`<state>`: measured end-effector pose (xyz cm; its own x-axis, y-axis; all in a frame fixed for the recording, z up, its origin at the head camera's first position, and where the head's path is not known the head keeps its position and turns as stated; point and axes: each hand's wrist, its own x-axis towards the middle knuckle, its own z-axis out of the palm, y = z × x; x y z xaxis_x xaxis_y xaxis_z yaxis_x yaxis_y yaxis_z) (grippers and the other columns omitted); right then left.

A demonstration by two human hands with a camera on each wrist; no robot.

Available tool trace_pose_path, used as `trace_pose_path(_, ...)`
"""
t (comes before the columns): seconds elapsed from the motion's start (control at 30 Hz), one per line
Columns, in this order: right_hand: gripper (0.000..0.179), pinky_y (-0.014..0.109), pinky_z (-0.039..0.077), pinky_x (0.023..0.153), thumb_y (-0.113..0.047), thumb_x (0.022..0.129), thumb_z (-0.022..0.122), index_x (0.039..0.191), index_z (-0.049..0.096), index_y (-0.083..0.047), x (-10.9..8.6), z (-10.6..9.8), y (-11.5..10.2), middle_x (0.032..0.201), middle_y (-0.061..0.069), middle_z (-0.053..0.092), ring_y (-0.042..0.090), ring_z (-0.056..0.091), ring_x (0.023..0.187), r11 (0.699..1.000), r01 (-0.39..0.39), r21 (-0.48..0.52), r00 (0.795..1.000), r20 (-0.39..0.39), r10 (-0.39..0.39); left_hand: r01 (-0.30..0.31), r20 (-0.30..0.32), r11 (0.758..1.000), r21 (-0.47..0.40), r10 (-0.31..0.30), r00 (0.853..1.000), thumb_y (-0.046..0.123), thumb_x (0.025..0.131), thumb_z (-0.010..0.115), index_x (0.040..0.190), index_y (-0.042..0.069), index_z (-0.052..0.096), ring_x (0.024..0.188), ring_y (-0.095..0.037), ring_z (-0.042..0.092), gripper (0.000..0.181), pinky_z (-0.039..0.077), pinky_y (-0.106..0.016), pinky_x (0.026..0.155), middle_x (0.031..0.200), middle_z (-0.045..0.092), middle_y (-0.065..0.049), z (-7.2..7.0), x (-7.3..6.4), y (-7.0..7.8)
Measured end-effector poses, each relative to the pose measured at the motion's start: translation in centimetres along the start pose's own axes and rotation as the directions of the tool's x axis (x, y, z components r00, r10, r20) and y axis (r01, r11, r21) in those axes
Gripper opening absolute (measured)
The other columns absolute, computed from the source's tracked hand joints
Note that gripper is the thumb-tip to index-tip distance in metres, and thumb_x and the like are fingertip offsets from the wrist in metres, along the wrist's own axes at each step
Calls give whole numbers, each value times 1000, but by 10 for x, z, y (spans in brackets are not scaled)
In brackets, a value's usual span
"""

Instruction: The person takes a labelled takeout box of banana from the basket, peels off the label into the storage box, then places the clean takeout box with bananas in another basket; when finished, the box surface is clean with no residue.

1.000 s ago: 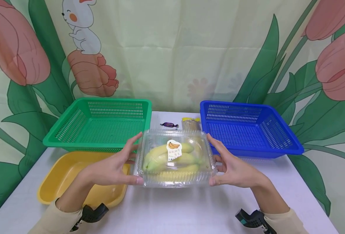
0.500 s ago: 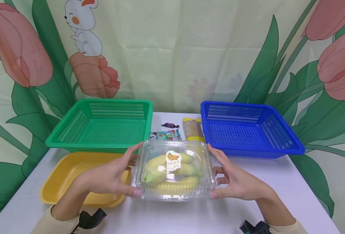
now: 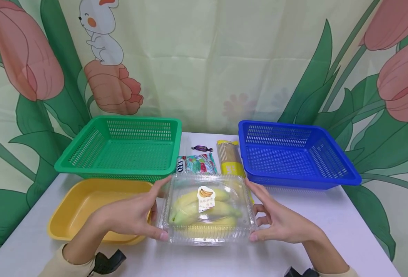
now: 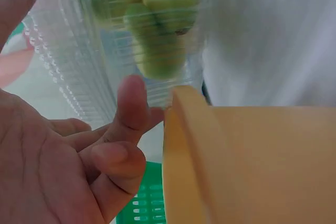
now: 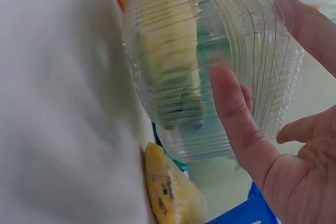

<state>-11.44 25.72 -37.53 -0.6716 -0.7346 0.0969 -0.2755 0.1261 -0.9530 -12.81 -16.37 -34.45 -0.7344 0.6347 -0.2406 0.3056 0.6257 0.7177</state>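
Box (image 3: 209, 213), clear rectangular plastic: your left grip (image 3: 132, 215) and right grip (image 3: 281, 220) pinch it, seemingly for carrying; move it level next.

Glossy, ribbed clear-plastic box (image 3: 209, 231) and smooth yellow plastic tub (image 3: 82, 207).

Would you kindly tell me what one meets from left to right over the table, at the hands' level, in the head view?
Yellow basin, left hand, clear container of bananas, right hand.
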Motion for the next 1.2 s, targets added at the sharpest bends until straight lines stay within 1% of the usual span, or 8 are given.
trace_pose_path(0.1,119,34,59,85,1,87,79,166,-8,-22,1,1,4,166,14,-15,23,62,116,1000,-19,-3,1000,-4,19,3,8,1000,16,-3,1000,53,78,87,164,23,-7,75,-11,62,131,52,-26,64,142,49,-7,0,0,-2)
trace_pose_path(0.33,124,32,58,87,-5,84,85,166,-7,-21,3,5,10,163,15,-11,22,60,109,998,-50,-38,999,-5,49,7,12,999,35,-8,1000,55,76,87,164,23,-7,79,-11,61,133,51,-26,65,142,49,-8,2,-2,-5)
trace_pose_path(0.57,127,32,58,87,-9,82,88,166,-6,-24,5,6,12,164,12,-7,22,60,108,993,-89,-81,996,-15,88,17,3,996,86,-18,1000,60,74,86,164,21,-9,90,-15,58,136,52,-29,74,119,56,-7,4,-4,-1)
trace_pose_path(0.67,127,33,58,88,-9,82,87,166,-7,-22,6,6,12,164,12,-8,23,61,109,992,-99,-76,995,2,99,25,-7,993,112,-24,1000,64,73,85,165,18,-6,115,-23,58,137,54,-41,97,144,49,-12,4,-5,1)
trace_pose_path(0.8,125,33,59,88,-10,83,86,166,-7,-20,7,6,11,162,11,-5,23,62,108,992,-105,-75,994,22,107,17,-26,988,155,-13,1000,69,70,83,165,11,3,149,-36,35,136,35,-59,117,169,22,-13,5,-6,2)
trace_pose_path(0.83,124,32,58,88,-10,84,86,166,-6,-20,8,6,11,161,11,-4,22,62,108,991,-105,-77,994,24,108,18,-30,987,162,-13,999,69,70,83,165,10,5,153,-37,30,136,32,-60,118,170,19,-13,5,-6,2)
trace_pose_path(0.97,123,32,59,88,-10,84,86,166,-5,-19,8,8,12,160,12,-2,21,62,105,993,-91,-81,995,31,94,38,-34,986,163,-33,999,68,68,84,165,9,9,153,-37,28,136,32,-60,118,170,19,-11,5,-7,2)
trace_pose_path(1.2,122,33,58,89,-13,87,84,165,-10,-22,12,11,12,163,10,-6,21,64,108,987,-115,-114,991,59,122,60,-21,986,157,-57,998,65,68,87,166,17,-1,155,-37,23,141,32,-60,118,172,10,-10,3,-7,-1)
